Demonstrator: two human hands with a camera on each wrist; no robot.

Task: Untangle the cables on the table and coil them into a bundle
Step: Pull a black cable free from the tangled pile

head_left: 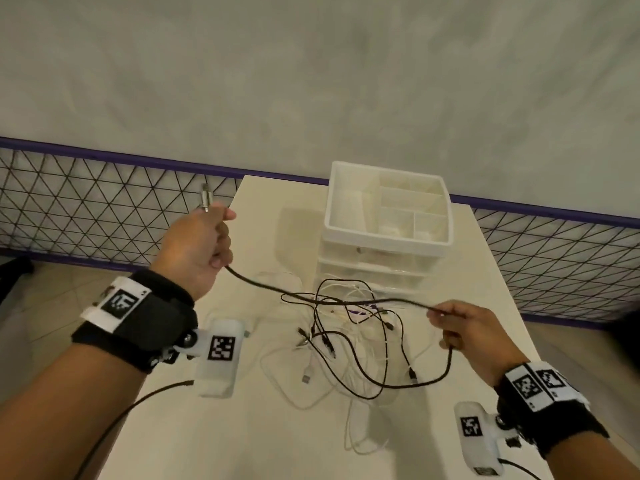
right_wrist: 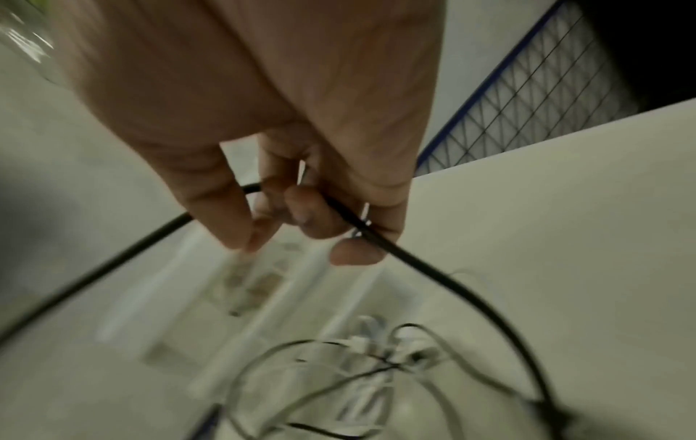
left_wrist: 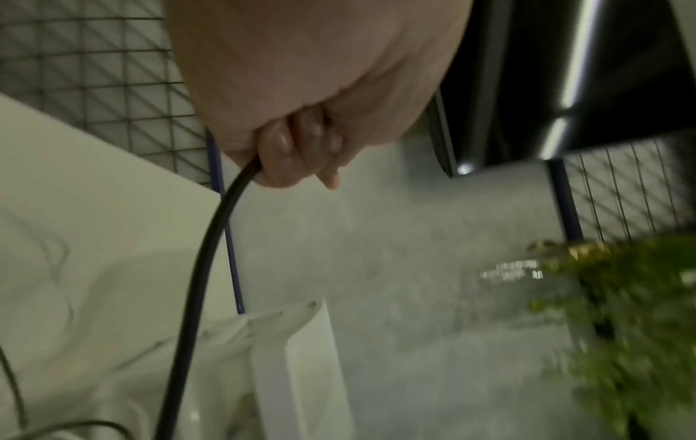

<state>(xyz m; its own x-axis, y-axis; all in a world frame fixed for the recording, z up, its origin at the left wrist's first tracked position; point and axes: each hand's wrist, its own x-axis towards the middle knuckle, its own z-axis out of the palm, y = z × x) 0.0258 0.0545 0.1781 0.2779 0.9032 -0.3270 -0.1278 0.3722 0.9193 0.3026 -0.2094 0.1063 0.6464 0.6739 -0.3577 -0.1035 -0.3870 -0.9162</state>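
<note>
At the left of the head view, the left hand (head_left: 195, 249) is raised in a fist around a black cable (head_left: 346, 301), whose metal plug (head_left: 205, 199) sticks up out of the top of the fist. Only the left wrist view shows the fingertips (left_wrist: 297, 140) curled tight against the palm, with the cable leaving the bottom of the fist; it also takes in blurred green foliage (left_wrist: 621, 327) at lower right, which the head view lacks.

The held stretch of cable runs nearly level across the middle of the head view, its long axis left to right, sagging slightly above the tangle of black and white cables (head_left: 346, 344) on the white table (head_left: 242, 445). Above the tangle stands a white drawer organizer (head_left: 388, 209).

At the right, the right hand (head_left: 467, 332) holds the same cable. The right wrist view shows thumb and fingers pinching it, a detail the head view hides; from there the cable drops in a loop back toward the tangle.
</note>
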